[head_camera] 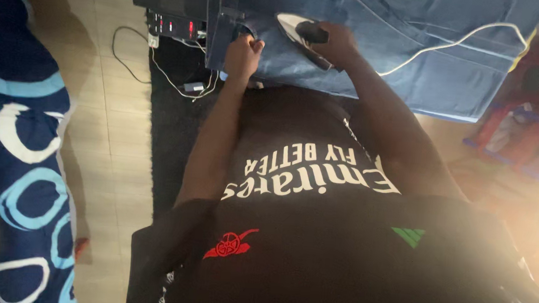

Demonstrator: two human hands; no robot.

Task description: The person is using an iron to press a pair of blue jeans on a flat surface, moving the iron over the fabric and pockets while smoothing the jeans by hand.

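Note:
Blue denim jeans [415, 60] lie spread flat ahead of me, across the top of the view. My right hand [337, 43] grips the dark handle of a clothes iron [298, 33], which rests tilted on the denim. My left hand [243, 53] pinches the near left edge of the jeans, close beside the iron. The iron's white cord [460, 39] trails right over the fabric. My black shirt with white lettering fills the lower middle of the view.
A power strip with red lights [172, 26] and thin cables [161, 68] lie on the tiled floor at top left. A blue bedspread with ring patterns [16, 153] runs along the left. Red and blue clutter [524, 131] sits at right.

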